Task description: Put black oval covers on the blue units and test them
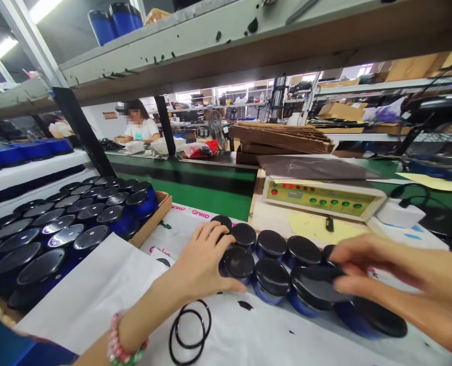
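Blue jars with glossy black tops stand in two rows on the white-covered surface, among them a front one [272, 277]. My left hand [201, 262] is at the left end of the rows, its fingers spread and thumb apart, beside the nearest front jar [239, 262]; fingertips touch or overlap the jar edges. On the right, my right hand [386, 269], blurred by motion, pinches the edge of a flat black disc [315, 285] between fingers and thumb. This disc lies over the jars in the front row, slightly tilted. Its underside is hidden.
Two black rings [189, 333] lie near the front. A carton [151, 223] at left holds several blue jars with black tops, a white sheet [92, 290] over its corner. Behind are a control box [325, 198] and a green belt [210, 183]. A shelf hangs overhead; a person [144, 129] sits beyond.
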Demonstrator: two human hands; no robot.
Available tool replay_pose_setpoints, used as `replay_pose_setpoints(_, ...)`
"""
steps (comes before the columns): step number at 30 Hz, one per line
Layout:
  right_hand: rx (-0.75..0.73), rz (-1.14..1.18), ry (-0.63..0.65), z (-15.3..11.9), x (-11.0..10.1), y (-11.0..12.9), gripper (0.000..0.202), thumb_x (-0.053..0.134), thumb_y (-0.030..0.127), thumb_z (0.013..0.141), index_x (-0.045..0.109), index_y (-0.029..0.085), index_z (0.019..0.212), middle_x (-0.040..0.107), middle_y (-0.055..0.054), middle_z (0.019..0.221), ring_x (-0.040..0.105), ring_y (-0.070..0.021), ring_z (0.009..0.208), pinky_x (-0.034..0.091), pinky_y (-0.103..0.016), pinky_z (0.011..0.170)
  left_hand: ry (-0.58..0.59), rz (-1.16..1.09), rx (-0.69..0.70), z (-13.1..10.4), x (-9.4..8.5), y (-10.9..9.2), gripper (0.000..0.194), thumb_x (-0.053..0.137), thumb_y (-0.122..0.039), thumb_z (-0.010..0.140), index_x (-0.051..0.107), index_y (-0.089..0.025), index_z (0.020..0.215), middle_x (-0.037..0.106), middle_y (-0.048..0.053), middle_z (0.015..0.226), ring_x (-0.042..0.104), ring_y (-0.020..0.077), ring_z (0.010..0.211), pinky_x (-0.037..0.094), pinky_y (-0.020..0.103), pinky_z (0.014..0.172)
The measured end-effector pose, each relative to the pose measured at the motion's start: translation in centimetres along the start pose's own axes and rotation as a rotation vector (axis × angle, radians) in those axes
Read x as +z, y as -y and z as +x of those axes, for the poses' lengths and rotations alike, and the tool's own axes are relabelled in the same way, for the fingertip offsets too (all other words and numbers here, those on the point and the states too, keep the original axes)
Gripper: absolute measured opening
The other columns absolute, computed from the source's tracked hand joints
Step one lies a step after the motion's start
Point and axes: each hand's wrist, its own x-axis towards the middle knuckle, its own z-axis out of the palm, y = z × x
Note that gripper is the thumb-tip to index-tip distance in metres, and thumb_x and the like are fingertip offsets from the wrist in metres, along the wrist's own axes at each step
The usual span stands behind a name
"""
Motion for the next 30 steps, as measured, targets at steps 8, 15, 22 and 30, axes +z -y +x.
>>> replay_pose_setpoints(8, -0.025, 0.459, 0.251, 6.9, 7.0, 4.8, 0.029, 0.059, 0.047, 0.082, 0.056, 0.021, 0.071, 0.054, 0.001, 0.082, 0.053, -0.0145, 0.076, 0.043, -0.025, 0.068, -0.151, -0.076, 0.014, -0.1, 3.6, 2.2, 0.065, 0.080, -0.054, 0.054, 0.059, -0.017, 0.103, 0.052, 0.012, 0.122, 0.044, 0.0327, 0.115, 0.039, 0.054, 0.099)
replay_pose_setpoints(15, 0.036, 0.356, 0.158, 6.1, 9.4, 3.2, 0.031, 0.053, 0.052, 0.082, 0.058, 0.024, 0.070, 0.051, -0.003, 0.112, 0.048, -0.0225, 0.113, 0.038, -0.039, 0.100, -0.202, -0.169, 0.025, 0.2, 3.8, 2.3, 0.068, 0.082, -0.053, 0.052, 0.057, -0.015, 0.103, 0.061, 0.009, 0.108, 0.047, 0.0307, 0.111, 0.043, 0.049, 0.095)
replay_pose_setpoints(22, -0.020, 0.219, 0.127, 5.3, 10.4, 3.1, 0.033, 0.049, 0.053, 0.083, 0.059, 0.026, 0.067, 0.053, -0.004, 0.115, 0.048, -0.0260, 0.115, 0.044, -0.046, 0.094, -0.215, -0.175, 0.026, 0.3, 3.9, 2.3, 0.063, 0.080, -0.054, 0.055, 0.058, -0.016, 0.100, 0.064, 0.008, 0.105, 0.048, 0.0300, 0.110, 0.042, 0.048, 0.095)
replay_pose_setpoints(30, -0.055, 0.165, 0.166, 5.1, 10.6, 2.4, 0.029, 0.049, 0.049, 0.086, 0.059, 0.027, 0.071, 0.050, -0.003, 0.120, 0.046, -0.0259, 0.117, 0.041, -0.046, 0.099, -0.221, -0.184, 0.029, 0.4, 3.8, 2.3, 0.059, 0.080, -0.050, 0.058, 0.059, -0.015, 0.100, 0.065, 0.008, 0.103, 0.050, 0.0289, 0.109, 0.043, 0.045, 0.094)
